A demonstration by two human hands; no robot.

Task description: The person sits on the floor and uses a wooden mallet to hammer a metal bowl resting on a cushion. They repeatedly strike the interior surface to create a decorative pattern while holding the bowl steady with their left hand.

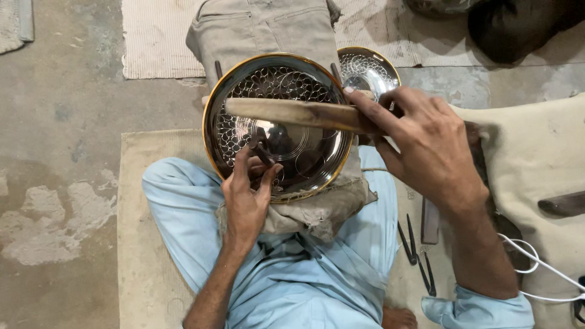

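The large round metal plate with a gold rim and engraved scrollwork [280, 125] fills the centre of the frame, propped on a lump of grey-brown cloth padding [323, 210] that rests on the person's lap in light blue trousers [304, 274]. The padding is what keeps the plate from sliding, so the plate should sit flat in it, and its lower rim looks well bedded.

The right hand [426, 146], at right of centre, is closed around one end of a long brown wooden mallet-like stick [292, 113] that lies across the upper half of the plate. Fingers wrap the handle with the thumb along its top; judged from this, a loose wrist and short, even taps suit fine work better than hard swings.

The left hand [247, 192], just below the plate's middle, pinches a small dark metal punch [263, 152] between fingertips and thumb, its tip touching the bare polished centre where the pattern has not reached. Keeping the punch steady, with the heel of the hand braced on the rim, should make the line follow the existing curls.

A second, smaller engraved plate [372, 70] peeks out at upper right, partly behind the first. Further dark slim tools [414, 250] lie on the beige mat [137, 244] at lower right, near the knee, and a white cable [536, 268] curls at the far right edge.
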